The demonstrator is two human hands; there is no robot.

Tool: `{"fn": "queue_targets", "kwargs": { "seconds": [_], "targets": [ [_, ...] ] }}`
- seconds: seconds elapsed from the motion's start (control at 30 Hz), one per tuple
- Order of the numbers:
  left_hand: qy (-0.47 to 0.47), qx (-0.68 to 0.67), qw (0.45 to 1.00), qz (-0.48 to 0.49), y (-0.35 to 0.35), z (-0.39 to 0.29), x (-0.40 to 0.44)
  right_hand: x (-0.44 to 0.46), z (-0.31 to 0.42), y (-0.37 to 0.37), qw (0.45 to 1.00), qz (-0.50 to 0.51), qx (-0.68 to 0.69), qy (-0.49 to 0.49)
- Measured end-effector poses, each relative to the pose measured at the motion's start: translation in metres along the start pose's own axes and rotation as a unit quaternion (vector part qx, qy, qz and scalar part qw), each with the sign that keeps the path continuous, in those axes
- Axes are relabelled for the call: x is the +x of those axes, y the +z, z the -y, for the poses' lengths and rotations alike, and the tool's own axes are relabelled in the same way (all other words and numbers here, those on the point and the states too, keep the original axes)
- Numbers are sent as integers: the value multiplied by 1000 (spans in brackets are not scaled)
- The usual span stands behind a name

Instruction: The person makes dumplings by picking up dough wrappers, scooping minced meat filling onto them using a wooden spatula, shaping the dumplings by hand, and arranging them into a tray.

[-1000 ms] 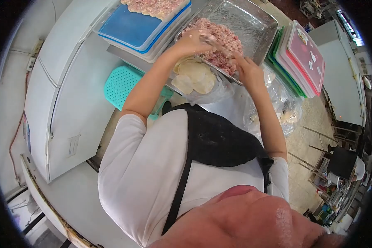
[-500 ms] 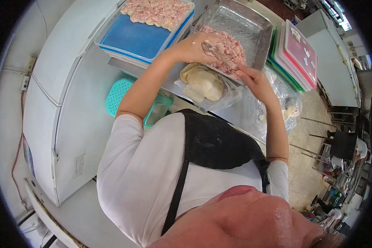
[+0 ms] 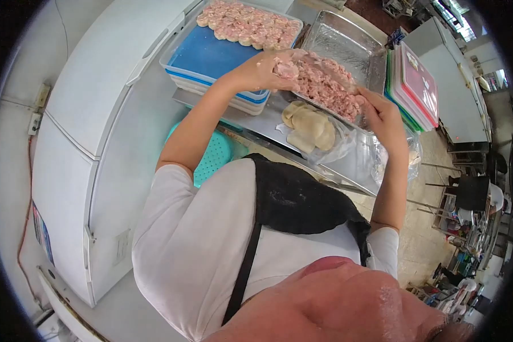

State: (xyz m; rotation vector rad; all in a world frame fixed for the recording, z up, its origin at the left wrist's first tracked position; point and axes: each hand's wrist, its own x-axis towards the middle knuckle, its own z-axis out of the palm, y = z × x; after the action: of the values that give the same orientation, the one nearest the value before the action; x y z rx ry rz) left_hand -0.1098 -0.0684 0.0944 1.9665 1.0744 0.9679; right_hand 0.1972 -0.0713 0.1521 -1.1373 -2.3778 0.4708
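Note:
My left hand (image 3: 259,71) is curled around a dumpling wrapper with pink minced meat (image 3: 286,68) on it, at the near left corner of a metal tray (image 3: 347,35). My right hand (image 3: 386,117) grips a flat spreader (image 3: 332,69), whose blade lies along the raw minced meat (image 3: 325,85) in that tray. Its handle is mostly hidden by the fingers. Just below the tray, a stack of round pale wrappers (image 3: 310,130) rests on clear plastic. Left of it, rows of filled dumplings (image 3: 253,27) cover the far part of a blue-lined container (image 3: 211,57).
Stacked colourful lids (image 3: 419,80) stand right of the tray. A clear plastic bag (image 3: 382,162) lies on the metal table (image 3: 347,171) near my right forearm. A turquoise perforated basket (image 3: 214,157) sits below my left arm, and a white refrigerator (image 3: 114,142) stands at the left.
The spreader has left the wrapper in my left hand and moved back over the minced meat. Both hands are farther apart. The whole view has shifted, so the table appears farther right.

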Motion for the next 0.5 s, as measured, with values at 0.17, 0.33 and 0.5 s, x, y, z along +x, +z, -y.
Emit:
{"fn": "queue_targets", "kwargs": {
  "seconds": [0.17, 0.33, 0.5],
  "targets": [
    [4, 58, 998, 21, -26, 2, -10, 11, 39, 48, 1000, 17, -2, -17],
    [-67, 57, 996, 28, -81, 33, -33, -6, 5, 54, 997, -30, 47, 54],
    [-114, 201, 961, -154, -145, 136, -54, -76, -24, 70, 940, -116, 170, 272]
  ]
}}
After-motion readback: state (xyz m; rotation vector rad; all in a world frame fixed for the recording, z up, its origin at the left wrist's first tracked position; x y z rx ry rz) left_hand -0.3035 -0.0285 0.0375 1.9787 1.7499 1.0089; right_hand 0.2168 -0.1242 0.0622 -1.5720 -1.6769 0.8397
